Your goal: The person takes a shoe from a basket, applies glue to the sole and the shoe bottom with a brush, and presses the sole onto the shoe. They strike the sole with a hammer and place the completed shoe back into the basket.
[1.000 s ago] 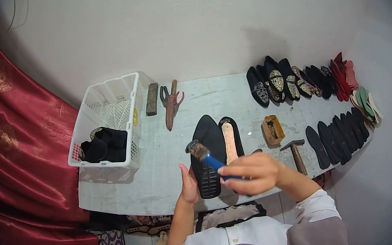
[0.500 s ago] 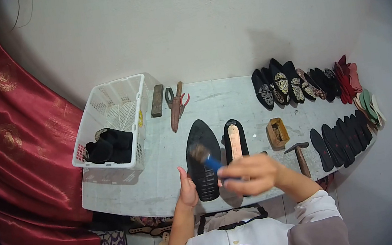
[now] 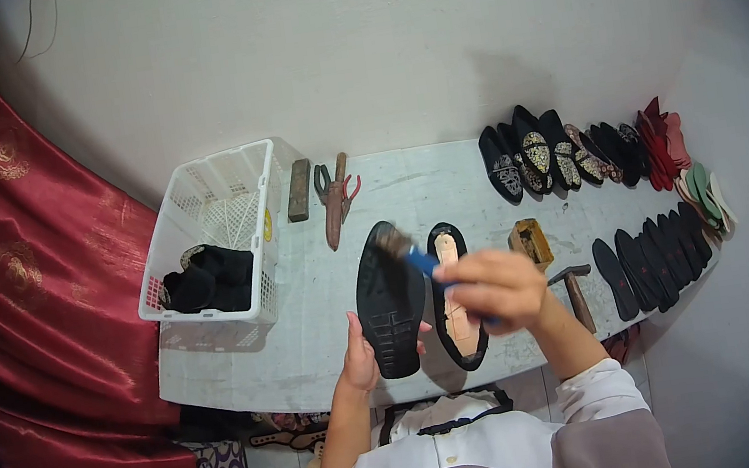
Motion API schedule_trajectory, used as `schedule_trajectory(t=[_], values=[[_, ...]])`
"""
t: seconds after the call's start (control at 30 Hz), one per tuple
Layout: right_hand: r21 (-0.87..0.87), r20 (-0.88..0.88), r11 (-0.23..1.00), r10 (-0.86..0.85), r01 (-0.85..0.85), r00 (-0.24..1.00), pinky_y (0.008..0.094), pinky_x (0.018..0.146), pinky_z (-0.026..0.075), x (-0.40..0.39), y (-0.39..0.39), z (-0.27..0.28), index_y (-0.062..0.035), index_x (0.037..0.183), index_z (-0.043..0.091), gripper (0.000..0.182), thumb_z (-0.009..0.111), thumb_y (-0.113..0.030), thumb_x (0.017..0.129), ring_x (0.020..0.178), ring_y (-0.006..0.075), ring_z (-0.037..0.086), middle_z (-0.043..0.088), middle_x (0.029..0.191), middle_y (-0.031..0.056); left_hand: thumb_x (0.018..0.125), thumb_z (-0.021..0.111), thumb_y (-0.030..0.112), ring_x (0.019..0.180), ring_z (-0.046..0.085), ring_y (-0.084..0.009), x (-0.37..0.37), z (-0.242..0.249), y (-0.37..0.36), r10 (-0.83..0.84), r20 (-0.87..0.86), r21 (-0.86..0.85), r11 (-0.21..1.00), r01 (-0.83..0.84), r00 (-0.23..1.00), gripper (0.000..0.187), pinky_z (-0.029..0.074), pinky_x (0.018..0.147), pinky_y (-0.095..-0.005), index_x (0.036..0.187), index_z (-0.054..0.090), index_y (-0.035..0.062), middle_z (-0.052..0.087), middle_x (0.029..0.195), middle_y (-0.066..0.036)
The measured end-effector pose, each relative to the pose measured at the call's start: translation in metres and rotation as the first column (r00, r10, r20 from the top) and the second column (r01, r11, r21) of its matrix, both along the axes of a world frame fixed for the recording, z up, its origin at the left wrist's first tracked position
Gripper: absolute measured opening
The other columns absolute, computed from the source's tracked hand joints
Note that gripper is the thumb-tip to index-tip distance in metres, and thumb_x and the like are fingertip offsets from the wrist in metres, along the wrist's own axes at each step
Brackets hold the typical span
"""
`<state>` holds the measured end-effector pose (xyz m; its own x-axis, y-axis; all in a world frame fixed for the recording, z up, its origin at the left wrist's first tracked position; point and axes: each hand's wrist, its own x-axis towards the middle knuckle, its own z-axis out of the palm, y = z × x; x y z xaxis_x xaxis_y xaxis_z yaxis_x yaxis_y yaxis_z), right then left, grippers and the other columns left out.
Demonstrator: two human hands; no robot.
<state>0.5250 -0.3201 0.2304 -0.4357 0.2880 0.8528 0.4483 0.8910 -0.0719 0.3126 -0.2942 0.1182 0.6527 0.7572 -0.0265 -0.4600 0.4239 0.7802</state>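
1. Lying flat on the table (image 3: 313,338), tread up, the black sole (image 3: 391,303) looks light and bendy; best pinned at its heel end.
2. Left hand (image 3: 361,362) presses there, fingers curled around the edge.
3. Right hand (image 3: 494,289) is clenched around the blue-handled brush (image 3: 408,254), bristles at the sole's toe.

Single head-worn view, wide fisheye with dark rounded corners. It looked forward and steeply down from above the wearer's chest onto the tabletop (image 3: 443,176), at arm's reach. The wall filled the upper frame; a red curtain (image 3: 31,311) edged the left. No second view to compare.
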Motion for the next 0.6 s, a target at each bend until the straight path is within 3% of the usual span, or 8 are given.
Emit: schedule_trajectory(t=[0.1,0.23,0.27,0.33,0.37,0.47,0.5,0.6], values=[[-0.007,0.048,0.986,0.165,-0.164,0.985,0.0323,0.055,0.052,-0.022,-0.019,-0.004,0.0005,0.088,0.060,0.020,0.066,-0.008,0.071,0.065,0.0247,0.062,0.063,0.099,0.0180,0.090,0.006,0.065,0.076,0.065,-0.0229,0.002,0.006,-0.003,0.097,-0.051,-0.032,0.995,-0.099,0.994,0.084,0.053,0.071,-0.0347,0.121,0.049,0.0005,0.064,0.099,-0.018],[-0.004,0.020,0.995,-0.097,0.097,0.995,0.0314,0.054,0.052,0.007,-0.001,0.005,-0.0008,0.087,0.060,0.021,0.067,-0.005,0.067,0.065,0.0244,0.062,0.062,0.100,0.0193,0.089,0.005,0.066,0.076,0.065,-0.0223,-0.004,-0.005,0.002,-0.052,0.007,0.045,0.998,0.052,0.999,0.085,0.053,0.072,-0.0344,0.121,0.049,0.0006,0.064,0.099,-0.017],[-0.003,0.017,1.000,-0.031,0.031,0.999,0.0311,0.054,0.052,0.004,-0.002,0.003,-0.0008,0.088,0.060,0.023,0.067,-0.006,0.066,0.065,0.0246,0.062,0.062,0.100,0.0193,0.089,0.005,0.066,0.076,0.065,-0.0222,-0.004,-0.007,0.003,-0.089,0.040,0.051,0.995,0.087,0.995,0.085,0.053,0.072,-0.0342,0.121,0.049,0.0006,0.064,0.099,-0.017],[0.000,0.013,0.994,0.107,-0.107,0.994,0.0307,0.054,0.052,-0.010,-0.009,-0.005,-0.0009,0.090,0.060,0.027,0.067,-0.006,0.064,0.065,0.0251,0.062,0.062,0.102,0.0195,0.089,0.005,0.066,0.076,0.065,-0.0224,0.000,0.001,-0.001,0.062,-0.047,-0.029,0.998,-0.064,0.997,0.086,0.053,0.072,-0.0338,0.121,0.049,0.0003,0.064,0.099,-0.017],[0.045,0.091,0.991,0.118,-0.122,0.989,0.0297,0.053,0.052,-0.017,-0.016,0.000,-0.0012,0.092,0.060,0.032,0.069,-0.008,0.062,0.065,0.0253,0.062,0.062,0.103,0.0197,0.089,0.005,0.066,0.076,0.065,-0.0224,0.000,0.001,-0.001,0.066,-0.046,-0.030,0.997,-0.068,0.997,0.086,0.053,0.072,-0.0336,0.122,0.048,0.0003,0.064,0.099,-0.018],[0.001,0.000,0.997,0.077,-0.077,0.997,0.0300,0.053,0.052,-0.003,-0.003,-0.004,-0.0019,0.092,0.061,0.033,0.069,-0.008,0.061,0.066,0.0255,0.063,0.062,0.102,0.0194,0.089,0.005,0.066,0.076,0.065,-0.0226,-0.004,-0.006,0.004,-0.068,0.051,0.042,0.997,0.066,0.996,0.086,0.053,0.071,-0.0334,0.123,0.048,0.0004,0.063,0.099,-0.018],[-0.020,0.038,0.996,-0.086,0.086,0.996,0.0336,0.057,0.054,0.002,-0.003,0.005,0.0000,0.086,0.060,0.021,0.068,-0.011,0.070,0.067,0.0277,0.065,0.064,0.098,0.0205,0.088,0.005,0.066,0.075,0.065,-0.0225,-0.006,-0.009,0.004,-0.082,0.022,0.036,0.996,0.081,0.996,0.086,0.053,0.071,-0.0333,0.124,0.047,0.0006,0.063,0.100,-0.018],[-0.027,0.018,0.998,0.058,-0.058,0.998,0.0335,0.055,0.052,-0.007,-0.006,0.001,-0.0009,0.091,0.061,0.030,0.069,-0.006,0.062,0.067,0.0277,0.062,0.062,0.099,0.0200,0.088,0.005,0.067,0.075,0.065,-0.0224,-0.004,-0.008,0.003,-0.061,0.025,0.045,0.997,0.060,0.998,0.085,0.053,0.071,-0.0332,0.123,0.047,0.0010,0.063,0.100,-0.018]])
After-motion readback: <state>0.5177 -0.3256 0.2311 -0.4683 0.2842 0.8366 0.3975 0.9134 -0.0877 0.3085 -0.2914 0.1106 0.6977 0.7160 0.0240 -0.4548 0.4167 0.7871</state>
